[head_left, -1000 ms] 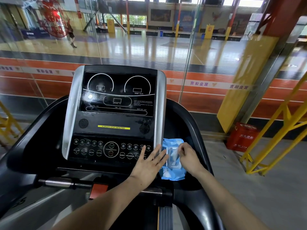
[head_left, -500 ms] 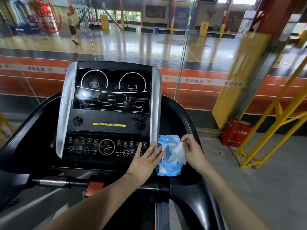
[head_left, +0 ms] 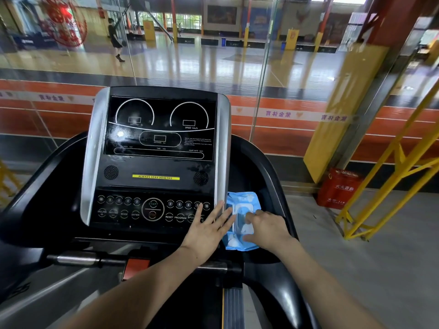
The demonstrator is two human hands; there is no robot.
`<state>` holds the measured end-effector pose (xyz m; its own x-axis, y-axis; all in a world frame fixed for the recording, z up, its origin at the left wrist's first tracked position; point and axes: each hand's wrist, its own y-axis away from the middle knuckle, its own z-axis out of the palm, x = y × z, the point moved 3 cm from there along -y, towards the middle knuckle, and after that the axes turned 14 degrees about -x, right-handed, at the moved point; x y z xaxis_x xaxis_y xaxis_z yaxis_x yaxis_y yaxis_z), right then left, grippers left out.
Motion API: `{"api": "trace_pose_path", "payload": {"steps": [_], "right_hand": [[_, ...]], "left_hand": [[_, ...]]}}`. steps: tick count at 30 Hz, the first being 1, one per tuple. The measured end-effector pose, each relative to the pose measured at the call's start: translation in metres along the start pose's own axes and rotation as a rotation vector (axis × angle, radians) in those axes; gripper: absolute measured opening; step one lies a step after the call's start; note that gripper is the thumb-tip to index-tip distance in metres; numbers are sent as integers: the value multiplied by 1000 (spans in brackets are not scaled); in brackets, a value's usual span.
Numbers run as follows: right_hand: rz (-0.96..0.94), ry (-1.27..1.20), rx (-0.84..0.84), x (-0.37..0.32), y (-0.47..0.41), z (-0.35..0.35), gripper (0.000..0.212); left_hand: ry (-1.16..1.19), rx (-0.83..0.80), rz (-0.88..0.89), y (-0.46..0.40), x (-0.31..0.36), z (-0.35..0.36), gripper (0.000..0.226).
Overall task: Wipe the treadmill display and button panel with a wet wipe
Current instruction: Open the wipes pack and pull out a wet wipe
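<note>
Bracing the blue wipe pack [head_left: 241,223] with a flat, spread left hand [head_left: 206,227], empty, the person pressed right hand [head_left: 267,227] fingers at its flap beside the button panel [head_left: 142,210]. Steady holding should free one wipe cleanly. Whether those fingers pinched anything, I couldn't tell. The display [head_left: 161,129] above was untouched.

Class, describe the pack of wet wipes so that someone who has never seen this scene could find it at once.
Start at the black treadmill console with its silver side strips. Look just past its lower right corner, into the dark side tray: the wet wipe pack lies there between the left hand and the right hand. It is the only light blue, soft, crinkled thing among hard black and silver parts.
</note>
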<state>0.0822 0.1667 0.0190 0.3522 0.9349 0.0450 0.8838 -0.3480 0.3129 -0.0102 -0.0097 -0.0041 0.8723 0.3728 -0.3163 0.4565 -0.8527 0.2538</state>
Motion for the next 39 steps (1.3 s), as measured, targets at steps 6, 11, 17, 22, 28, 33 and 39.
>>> {"api": "trace_pose_path", "payload": {"steps": [6,11,17,22,28,33,39], "right_hand": [[-11,-30,-167,12,3,-2,30],[-46,-43,-186,11,10,9,54],[27,-47,-141,5,7,2,69],[105,24,-262,-4,-6,-1,80],[75,-114,-260,3,-8,-1,72],[125,-435,115,26,6,-9,45],[40,-927,403,43,23,-16,24]], "left_hand": [[19,-11,5,0,1,-1,92],[19,-16,18,1,1,-3,89],[24,1,17,2,2,-4,88],[0,22,11,3,1,-7,88],[-96,89,16,0,5,-5,86],[-215,113,21,0,14,-7,76],[-306,120,36,-12,29,-13,78]]}}
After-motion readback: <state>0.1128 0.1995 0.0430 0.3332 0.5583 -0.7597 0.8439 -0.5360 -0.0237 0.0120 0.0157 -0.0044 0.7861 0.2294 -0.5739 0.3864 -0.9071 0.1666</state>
